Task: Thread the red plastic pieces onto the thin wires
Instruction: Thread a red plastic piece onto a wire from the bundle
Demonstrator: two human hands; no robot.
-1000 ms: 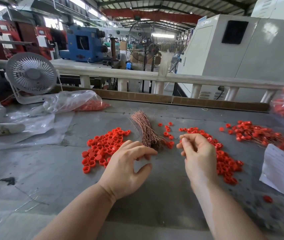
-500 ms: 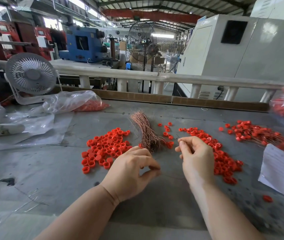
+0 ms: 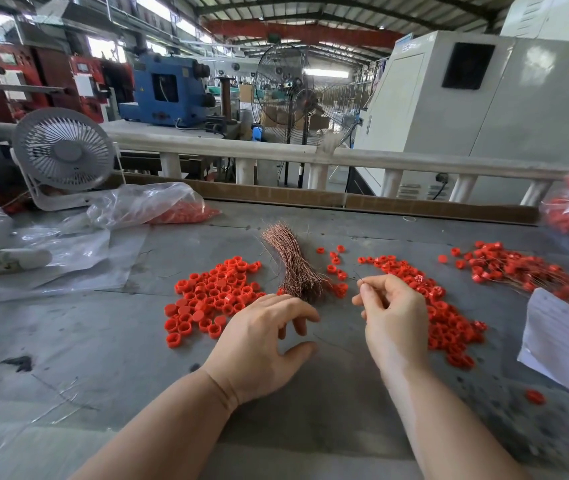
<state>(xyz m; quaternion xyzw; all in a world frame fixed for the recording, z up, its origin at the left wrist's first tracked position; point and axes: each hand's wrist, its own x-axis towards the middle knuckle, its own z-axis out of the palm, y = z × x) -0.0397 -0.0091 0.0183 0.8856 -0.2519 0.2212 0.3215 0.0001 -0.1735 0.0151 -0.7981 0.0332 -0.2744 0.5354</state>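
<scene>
Pinched between your right hand's (image 3: 392, 318) thumb and forefinger is one thin wire (image 3: 358, 279), its tip poking out up and to the left of your fingertips; the other fingers curl in behind. Your left hand (image 3: 262, 344) hovers low over the grey table (image 3: 109, 341), fingers loosely bent and thumb spread apart from them, nothing visible in its grasp. Just beyond that hand lies the bundle of copper wires (image 3: 293, 268), fanned out at its far end, its near end close to your left fingertips.

To the left of the bundle sits a pile of red plastic caps (image 3: 210, 299), lying flat on the table. On the right, a second spread of red caps (image 3: 445, 317) runs from behind your right hand down toward the near edge. Farther right, more red caps with wires through them (image 3: 518, 268) lie in a heap, beside a white sheet of paper (image 3: 567, 341). One stray cap (image 3: 535, 396) lies alone near the paper. At the far left stands a small white fan (image 3: 63, 155) with a clear bag of red caps (image 3: 158, 207) beside it.
</scene>
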